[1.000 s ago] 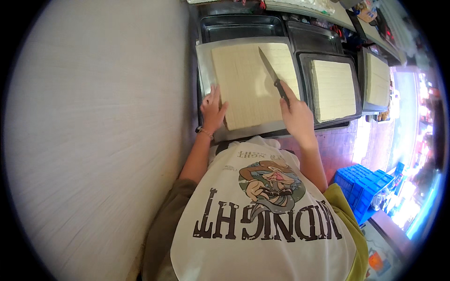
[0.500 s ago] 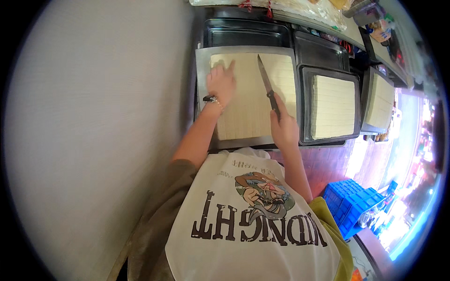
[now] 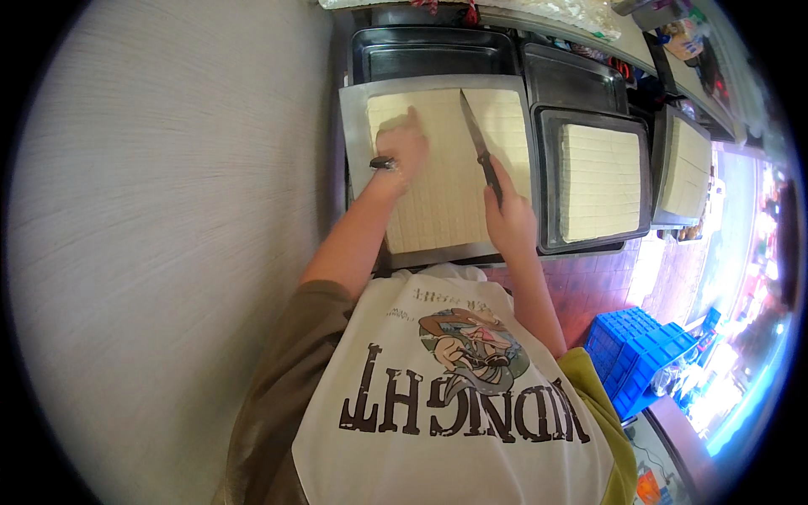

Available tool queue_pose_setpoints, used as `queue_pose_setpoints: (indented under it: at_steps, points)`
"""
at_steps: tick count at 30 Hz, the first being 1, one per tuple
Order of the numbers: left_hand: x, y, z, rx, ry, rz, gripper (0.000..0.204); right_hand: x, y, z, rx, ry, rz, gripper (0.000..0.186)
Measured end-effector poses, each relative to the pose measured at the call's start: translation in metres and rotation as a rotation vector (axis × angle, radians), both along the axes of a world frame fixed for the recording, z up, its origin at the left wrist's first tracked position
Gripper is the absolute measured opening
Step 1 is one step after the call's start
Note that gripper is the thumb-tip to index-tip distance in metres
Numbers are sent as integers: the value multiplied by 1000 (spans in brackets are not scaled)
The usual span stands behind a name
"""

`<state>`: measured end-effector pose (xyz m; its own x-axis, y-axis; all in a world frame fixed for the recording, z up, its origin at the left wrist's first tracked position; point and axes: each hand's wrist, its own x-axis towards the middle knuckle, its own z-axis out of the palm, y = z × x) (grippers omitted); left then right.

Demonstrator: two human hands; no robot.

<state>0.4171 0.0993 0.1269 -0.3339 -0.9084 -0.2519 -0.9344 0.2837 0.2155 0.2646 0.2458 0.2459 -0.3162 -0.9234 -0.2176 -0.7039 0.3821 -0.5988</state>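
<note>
A pale, flat slab (image 3: 454, 210) scored with lines lies on a metal sheet (image 3: 356, 118). My right hand (image 3: 509, 215) is closed around the black handle of a knife (image 3: 471, 126), whose blade points away from me over the slab's right half. My left hand (image 3: 402, 147) is over the slab's upper left, index finger stretched toward the far edge; it is blurred, and I cannot tell whether it touches. I see nothing held in it.
A dark tray (image 3: 551, 185) with another scored slab (image 3: 599, 181) sits to the right, a third slab (image 3: 686, 168) farther right. Dark trays (image 3: 429, 59) are behind, below a cluttered shelf (image 3: 623, 46). A pale wall (image 3: 168, 210) runs along my left; blue crates (image 3: 631, 362) stand lower right.
My left hand has moved from the slab's near left side up over its far part. My right hand and the knife have shifted slightly left and nearer to me, still held together.
</note>
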Motion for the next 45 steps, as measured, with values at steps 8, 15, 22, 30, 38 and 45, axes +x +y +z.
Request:
queue_pose_setpoints:
  at_steps: [8, 15, 22, 30, 38, 45]
  points:
    - [2, 7, 21, 80, 21, 33, 66, 8, -13, 2, 42, -35, 15, 50]
    - [2, 4, 0, 72, 113, 30, 68, 10, -15, 2, 87, -30, 10, 50]
    - [4, 6, 6, 92, 109, 21, 69, 10, -14, -1, 114, -30, -27, 50]
    - [2, 3, -3, 125, 134, 40, 69, 13, -16, -6, 60, -53, -7, 51]
    - [-2, -6, 5, 183, 117, -46, 63, 12, -17, -11, 46, -27, -5, 51]
    - [-18, -15, 1, 31, 156, -126, 56, 18, -25, -13, 29, 62, 11, 51]
